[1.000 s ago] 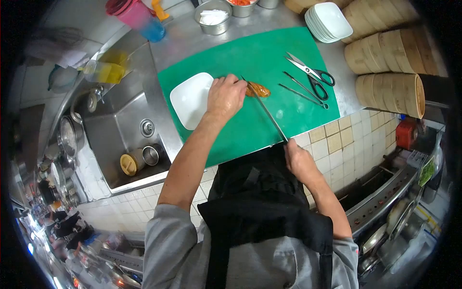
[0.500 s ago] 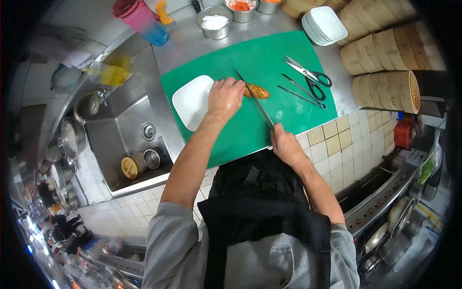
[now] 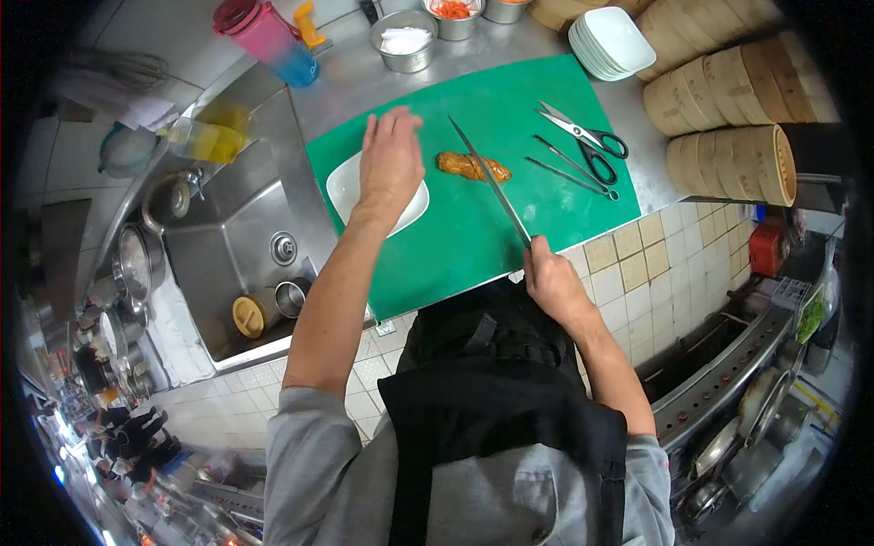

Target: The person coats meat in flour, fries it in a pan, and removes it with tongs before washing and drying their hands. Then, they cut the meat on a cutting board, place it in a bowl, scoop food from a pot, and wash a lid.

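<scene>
"Now, what is held by the right hand (image 3: 551,280)?"

"A long knife (image 3: 502,201) is gripped by its handle, with the fingers wrapped closed around it, at the near edge of the green cutting board (image 3: 428,259)."

"And where is the browned piece of food (image 3: 455,164) found?"

"It is laid on the board, to the right of the white dish (image 3: 344,187). The blade is slanted across it; whether the two are touching cannot be told."

"How is the left hand (image 3: 393,164) placed?"

"It is held over the dish, back upward, with its fingers extended and their tips blurred. Nothing is seen to be grasped by it."

"What else is set out?"

"Black-handled scissors (image 3: 583,134) and metal tweezers (image 3: 569,176) are laid on the board's right side. Behind it, a metal bowl (image 3: 402,62) and stacked white dishes (image 3: 619,44) are stood on the steel tabletop (image 3: 350,77)."
</scene>
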`<state>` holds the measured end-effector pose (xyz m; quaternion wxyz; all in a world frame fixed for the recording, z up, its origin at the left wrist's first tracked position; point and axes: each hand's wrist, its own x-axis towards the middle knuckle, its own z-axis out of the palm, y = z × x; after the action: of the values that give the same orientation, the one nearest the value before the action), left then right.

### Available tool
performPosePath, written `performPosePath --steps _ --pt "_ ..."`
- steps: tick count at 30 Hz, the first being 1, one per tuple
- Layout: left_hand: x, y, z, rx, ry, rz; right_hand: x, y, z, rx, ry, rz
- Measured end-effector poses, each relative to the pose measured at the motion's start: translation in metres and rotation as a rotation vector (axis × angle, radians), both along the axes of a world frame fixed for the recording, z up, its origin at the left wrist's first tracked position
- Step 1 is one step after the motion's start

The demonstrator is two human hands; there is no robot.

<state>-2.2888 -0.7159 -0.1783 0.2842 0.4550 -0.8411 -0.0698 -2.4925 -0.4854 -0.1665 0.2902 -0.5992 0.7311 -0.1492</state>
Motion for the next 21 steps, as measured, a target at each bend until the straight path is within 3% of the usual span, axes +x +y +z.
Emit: performPosePath --steps 5,7,14,16,21 --pt "-0.010 0.017 0.003 0.026 -0.129 -0.057 0.003 0.001 0.003 0.021 0.003 -0.013" --pt "-0.012 0.018 0.004 0.248 -0.204 -0.049 0.004 0.001 0.005 0.059 0.019 0.006" --pt "-0.017 0.028 -0.012 0.023 -0.331 0.049 0.010 0.000 -0.001 0.098 0.019 0.013" --pt "-0.019 0.029 -0.007 0.265 -0.341 0.028 0.013 -0.003 0.003 0.156 0.014 0.009" --pt "-0.021 0.031 -0.012 0.309 -0.237 0.048 0.018 -0.015 -0.022 0.106 0.018 0.017"
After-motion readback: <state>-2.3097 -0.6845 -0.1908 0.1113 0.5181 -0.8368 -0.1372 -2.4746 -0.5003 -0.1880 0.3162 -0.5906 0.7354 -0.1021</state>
